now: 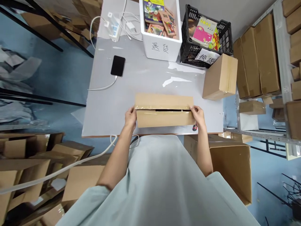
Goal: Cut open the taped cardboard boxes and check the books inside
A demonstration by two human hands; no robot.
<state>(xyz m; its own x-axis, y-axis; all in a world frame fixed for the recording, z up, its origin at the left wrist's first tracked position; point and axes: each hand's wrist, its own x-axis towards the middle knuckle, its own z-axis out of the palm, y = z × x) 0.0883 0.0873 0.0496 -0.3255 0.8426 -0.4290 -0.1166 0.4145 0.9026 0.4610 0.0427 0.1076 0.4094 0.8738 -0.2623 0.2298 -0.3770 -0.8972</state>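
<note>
A long cardboard box (164, 118) lies at the front of the grey table, its top flaps almost meeting with a narrow dark gap between them. Bits of clear tape shine along the seam. My left hand (130, 116) grips the box's left end, fingers partly hidden behind the cardboard. At the right end, my right hand (198, 115) holds the corner by the seam, thumb on the flap. A small red and black tool (195, 127) lies on the table just below my right hand; its kind is unclear.
On the table (101, 119) are a black phone (118, 66) on a white cable, a power strip (115, 31), a white bin (162, 47) and a black crate (188, 47) with books, and another carton (219, 78). Open boxes (230, 169) stand below; shelving (285, 69) is at right.
</note>
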